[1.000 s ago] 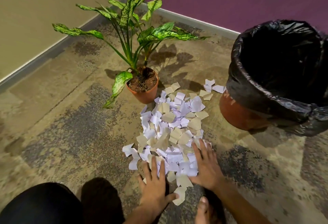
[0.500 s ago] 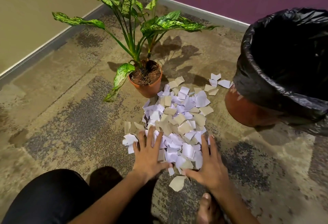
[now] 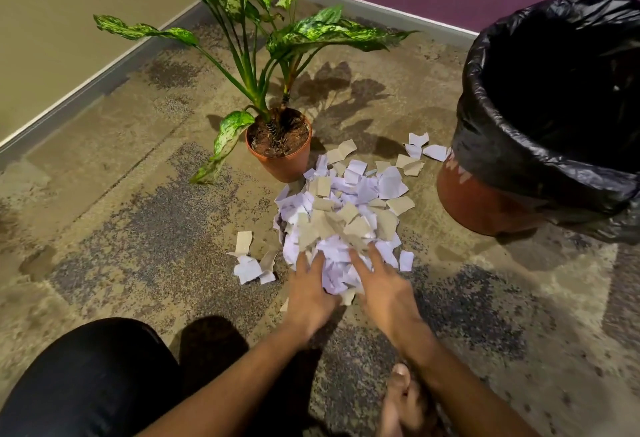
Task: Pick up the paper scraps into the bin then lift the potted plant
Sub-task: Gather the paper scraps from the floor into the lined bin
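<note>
Both hands, left hand (image 3: 308, 293) and right hand (image 3: 384, 289), have scooped the paper scraps (image 3: 341, 218) into a mound, fingers spread.

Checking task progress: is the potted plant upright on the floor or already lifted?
Upright on the floor: the potted plant stands level on the carpet, neither hand touching it.

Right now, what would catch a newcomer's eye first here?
The heap of white and tan paper scraps mid-floor, with the left hand and right hand pressed against its near edge. Behind it stands the potted plant; at right, the bin lined with a black bag.
</note>
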Motion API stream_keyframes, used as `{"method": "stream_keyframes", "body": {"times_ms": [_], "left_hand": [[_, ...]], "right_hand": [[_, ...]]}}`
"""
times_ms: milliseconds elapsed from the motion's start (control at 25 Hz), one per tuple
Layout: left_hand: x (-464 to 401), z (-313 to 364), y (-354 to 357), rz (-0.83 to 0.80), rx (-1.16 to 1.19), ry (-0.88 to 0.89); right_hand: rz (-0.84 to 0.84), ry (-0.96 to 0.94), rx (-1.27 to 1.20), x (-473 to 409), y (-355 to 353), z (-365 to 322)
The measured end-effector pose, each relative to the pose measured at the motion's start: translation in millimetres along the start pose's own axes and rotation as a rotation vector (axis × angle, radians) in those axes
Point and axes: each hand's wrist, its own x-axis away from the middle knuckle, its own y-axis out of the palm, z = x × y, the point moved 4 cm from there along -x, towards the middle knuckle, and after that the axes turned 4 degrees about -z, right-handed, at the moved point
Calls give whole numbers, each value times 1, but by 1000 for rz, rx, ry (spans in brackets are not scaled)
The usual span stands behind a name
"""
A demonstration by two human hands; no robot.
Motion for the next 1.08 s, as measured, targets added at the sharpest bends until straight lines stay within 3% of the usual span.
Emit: {"method": "stream_keyframes", "body": {"times_ms": [80,160,280,480,640,1080], "left_hand": [[-10,16,-17,85,188,71],[-18,29,-33,175,196,159],[-22,35,-40,189,63,171],[-23,33,-22,53,-290,173],[-27,45,-27,50,-319,197],[-11,113,-109,204,-244,364]], "right_hand": [[35,35,-39,-7,-10,11],[56,62,-110,-8,-19,26],[92,72,-164,-11,-27,42],[-41,-26,-86,-12,-26,40],[-68,-73,-25,-1,-37,39],[224,-68,-9,22,-147,33]]}}
